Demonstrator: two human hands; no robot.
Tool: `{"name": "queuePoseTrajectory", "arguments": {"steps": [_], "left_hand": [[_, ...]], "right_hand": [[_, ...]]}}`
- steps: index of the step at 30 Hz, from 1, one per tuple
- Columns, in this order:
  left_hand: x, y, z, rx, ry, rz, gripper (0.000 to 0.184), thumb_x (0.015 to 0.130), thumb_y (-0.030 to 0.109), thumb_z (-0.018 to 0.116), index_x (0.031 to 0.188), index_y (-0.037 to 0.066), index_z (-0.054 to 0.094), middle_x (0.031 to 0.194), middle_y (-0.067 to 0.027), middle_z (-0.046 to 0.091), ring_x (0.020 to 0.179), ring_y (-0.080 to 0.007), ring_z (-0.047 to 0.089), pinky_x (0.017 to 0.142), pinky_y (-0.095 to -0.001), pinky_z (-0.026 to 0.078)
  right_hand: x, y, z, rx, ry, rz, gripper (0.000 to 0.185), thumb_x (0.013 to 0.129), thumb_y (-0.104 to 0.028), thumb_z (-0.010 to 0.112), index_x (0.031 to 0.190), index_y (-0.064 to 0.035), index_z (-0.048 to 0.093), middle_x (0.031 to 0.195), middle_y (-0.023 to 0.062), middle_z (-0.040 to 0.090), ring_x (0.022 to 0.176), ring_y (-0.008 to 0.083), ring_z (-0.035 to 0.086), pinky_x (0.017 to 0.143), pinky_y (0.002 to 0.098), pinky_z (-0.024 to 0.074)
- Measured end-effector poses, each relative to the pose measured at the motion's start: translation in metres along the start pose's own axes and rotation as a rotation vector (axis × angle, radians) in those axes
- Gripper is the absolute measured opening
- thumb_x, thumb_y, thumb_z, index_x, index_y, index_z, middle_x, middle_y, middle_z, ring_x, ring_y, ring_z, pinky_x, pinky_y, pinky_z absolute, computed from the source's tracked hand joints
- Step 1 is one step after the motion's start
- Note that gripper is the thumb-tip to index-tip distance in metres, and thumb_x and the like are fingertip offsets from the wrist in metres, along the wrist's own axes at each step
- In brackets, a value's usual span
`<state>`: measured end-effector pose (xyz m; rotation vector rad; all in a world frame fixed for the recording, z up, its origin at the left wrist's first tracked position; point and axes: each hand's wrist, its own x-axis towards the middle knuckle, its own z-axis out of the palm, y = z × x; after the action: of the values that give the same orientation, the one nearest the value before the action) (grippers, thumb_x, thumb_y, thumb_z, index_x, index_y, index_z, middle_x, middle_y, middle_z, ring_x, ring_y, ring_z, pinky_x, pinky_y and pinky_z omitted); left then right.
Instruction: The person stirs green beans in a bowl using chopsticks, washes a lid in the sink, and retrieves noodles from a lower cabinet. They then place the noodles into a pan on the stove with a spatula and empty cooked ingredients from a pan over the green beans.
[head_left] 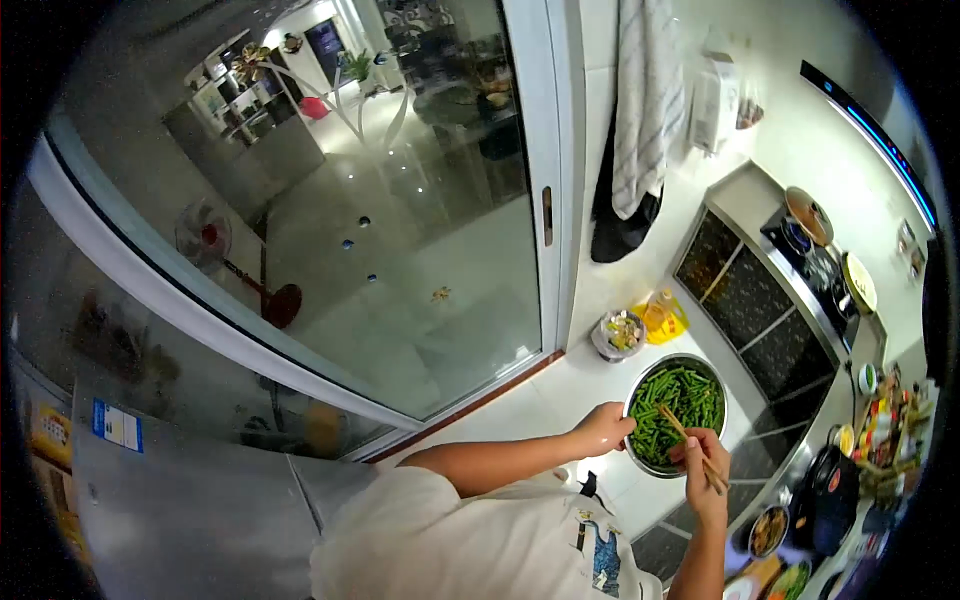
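- The left hand (605, 430) grips the near-left rim of the bowl (683, 356), fingers closed on its edge.
- The right hand (703, 460) is curled around chopsticks (675, 422) at the bowl's lower-right side, their tips at the beans (690, 392).
- The bowl sits between the hands, in front of the body.
- The left forearm reaches across nearly level in view; the right rises from the bottom edge, bent at the wrist.
- The beans are bright green, cut in short lengths, and fill the round metal bowl.
- Beyond stands a lined bin (618, 336).
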<state>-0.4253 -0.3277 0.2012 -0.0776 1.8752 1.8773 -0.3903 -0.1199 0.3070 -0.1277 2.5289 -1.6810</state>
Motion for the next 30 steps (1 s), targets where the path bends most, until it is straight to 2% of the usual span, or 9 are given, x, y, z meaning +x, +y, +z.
{"name": "queuePoseTrajectory", "arguments": {"steps": [1, 7, 14, 21, 23, 24, 26, 28, 30], "left_hand": [[0.000, 0.011, -0.004, 0.035, 0.033, -0.030, 0.021, 0.089, 0.015, 0.049, 0.097, -0.003, 0.058, 0.083, -0.0065, 0.063, 0.064, -0.0128, 0.061, 0.057, -0.0267, 0.053], [0.029, 0.012, -0.013, -0.140, 0.200, 0.069, 0.023, 0.087, 0.017, 0.052, 0.089, -0.006, 0.055, 0.075, -0.0109, 0.063, 0.058, -0.0160, 0.063, 0.052, -0.0297, 0.053], [0.080, 0.027, 0.025, -0.205, 0.256, 0.049, 0.023, 0.088, 0.016, 0.050, 0.089, -0.005, 0.055, 0.077, -0.0108, 0.063, 0.060, -0.0163, 0.063, 0.054, -0.0292, 0.054], [0.136, 0.047, 0.101, -0.294, 0.263, 0.068, 0.021, 0.089, 0.015, 0.050, 0.089, -0.004, 0.056, 0.077, -0.0100, 0.063, 0.060, -0.0155, 0.062, 0.054, -0.0283, 0.054], [0.149, 0.057, 0.121, -0.260, 0.178, -0.009, 0.023, 0.091, 0.013, 0.046, 0.103, -0.005, 0.056, 0.094, -0.0119, 0.065, 0.077, -0.0189, 0.066, 0.069, -0.0318, 0.058], [0.153, 0.059, 0.133, -0.261, 0.179, -0.013, 0.023, 0.091, 0.013, 0.046, 0.103, -0.005, 0.056, 0.094, -0.0119, 0.065, 0.077, -0.0189, 0.066, 0.069, -0.0318, 0.058], [0.167, 0.064, 0.154, -0.415, 0.250, 0.064, 0.021, 0.089, 0.016, 0.050, 0.089, -0.004, 0.055, 0.077, -0.0099, 0.062, 0.060, -0.0158, 0.063, 0.056, -0.0288, 0.055], [0.183, 0.061, 0.163, -0.409, 0.258, 0.018, 0.020, 0.089, 0.016, 0.050, 0.089, -0.004, 0.056, 0.077, -0.0099, 0.062, 0.061, -0.0163, 0.063, 0.056, -0.0297, 0.056], [0.202, 0.057, 0.173, -0.426, 0.237, 0.013, 0.019, 0.089, 0.015, 0.051, 0.089, -0.003, 0.056, 0.078, -0.0101, 0.062, 0.062, -0.0173, 0.064, 0.057, -0.0310, 0.056]], "right_hand": [[0.011, 0.005, 0.003, 0.013, -0.009, -0.062, 0.031, 0.097, -0.028, 0.049, 0.099, 0.0019, 0.058, 0.072, 0.0079, 0.064, 0.063, 0.0116, 0.058, 0.056, 0.0250, 0.0454], [0.063, -0.001, -0.016, -0.042, -0.061, -0.059, 0.030, 0.095, -0.025, 0.052, 0.090, 0.0031, 0.060, 0.070, 0.0093, 0.064, 0.061, 0.0132, 0.058, 0.056, 0.0259, 0.0450], [0.110, 0.017, -0.102, 0.027, -0.022, -0.107, 0.028, 0.095, -0.024, 0.052, 0.080, -0.0008, 0.059, 0.061, 0.0055, 0.061, 0.048, 0.0077, 0.051, 0.045, 0.0209, 0.0376], [0.164, 0.036, -0.176, -0.005, 0.042, -0.114, 0.032, 0.097, -0.030, 0.051, 0.089, -0.0005, 0.061, 0.060, 0.0007, 0.052, 0.051, 0.0071, 0.048, 0.047, 0.0216, 0.0375], [0.172, 0.051, -0.190, -0.084, 0.007, -0.067, 0.033, 0.098, -0.029, 0.050, 0.086, -0.0003, 0.060, 0.059, 0.0024, 0.055, 0.051, 0.0081, 0.050, 0.048, 0.0224, 0.0394], [0.174, 0.057, -0.196, -0.132, -0.028, -0.028, 0.033, 0.098, -0.029, 0.050, 0.085, -0.0004, 0.059, 0.059, 0.0032, 0.056, 0.050, 0.0085, 0.050, 0.048, 0.0226, 0.0399], [0.170, 0.073, -0.204, -0.200, -0.063, -0.044, 0.033, 0.097, -0.028, 0.050, 0.083, 0.0005, 0.058, 0.058, 0.0052, 0.057, 0.051, 0.0104, 0.053, 0.048, 0.0244, 0.0411], [0.161, 0.067, -0.217, -0.156, -0.125, -0.008, 0.035, 0.095, -0.033, 0.051, 0.088, 0.0002, 0.061, 0.064, 0.0086, 0.061, 0.057, 0.0155, 0.059, 0.052, 0.0305, 0.0449], [0.163, 0.086, -0.237, -0.227, -0.075, -0.058, 0.032, 0.096, -0.029, 0.050, 0.087, -0.0002, 0.063, 0.063, 0.0091, 0.061, 0.058, 0.0162, 0.060, 0.054, 0.0315, 0.0455]]}}
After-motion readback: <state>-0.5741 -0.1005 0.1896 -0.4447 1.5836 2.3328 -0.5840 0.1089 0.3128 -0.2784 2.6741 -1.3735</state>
